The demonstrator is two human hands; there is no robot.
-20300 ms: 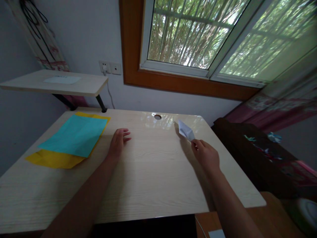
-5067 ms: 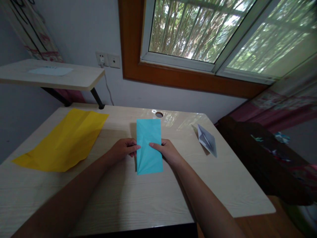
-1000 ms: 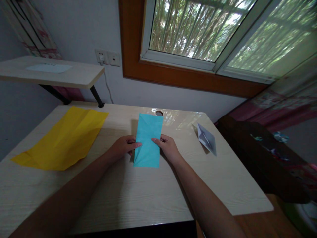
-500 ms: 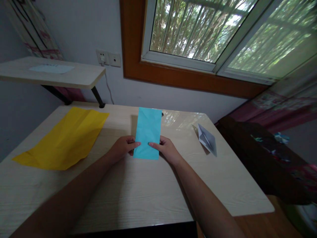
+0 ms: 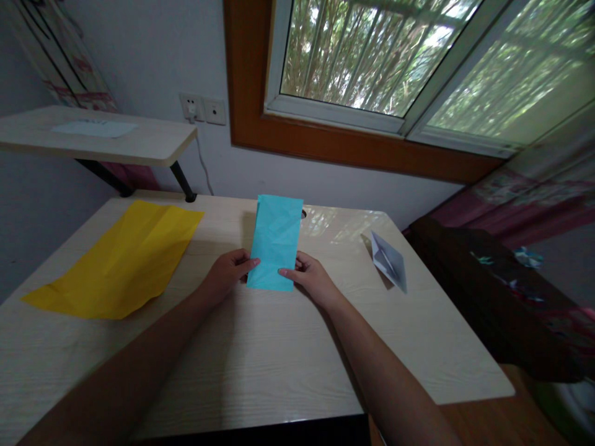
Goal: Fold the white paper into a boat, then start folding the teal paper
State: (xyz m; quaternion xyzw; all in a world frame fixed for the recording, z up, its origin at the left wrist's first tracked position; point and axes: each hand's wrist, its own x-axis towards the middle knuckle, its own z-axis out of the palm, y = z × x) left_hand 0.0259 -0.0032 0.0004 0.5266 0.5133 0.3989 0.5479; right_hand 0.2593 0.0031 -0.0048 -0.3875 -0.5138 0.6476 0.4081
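Between my two hands is a light blue sheet of paper [image 5: 276, 238], folded into an upright oblong and held up over the desk. My left hand [image 5: 229, 271] pinches its left edge low down, thumb on the front face and fingers behind. On the opposite edge my right hand [image 5: 312, 277] grips the same way, its thumb tip lying on the paper's lower part. The fingers behind the sheet are partly hidden. A second layer shows along the upper left edge of the paper.
To the left, a large yellow sheet of paper [image 5: 125, 263] lies on the pale wooden desk [image 5: 279, 359]. A folded white paper [image 5: 388, 261] stands at the right. A raised shelf [image 5: 153, 139] at the back left bears a white sheet [image 5: 95, 128]. A window [image 5: 362, 59] is behind.
The blue paper has shifted slightly up and left, and its layers now show a little apart at the top left. Both hands keep hold of it.
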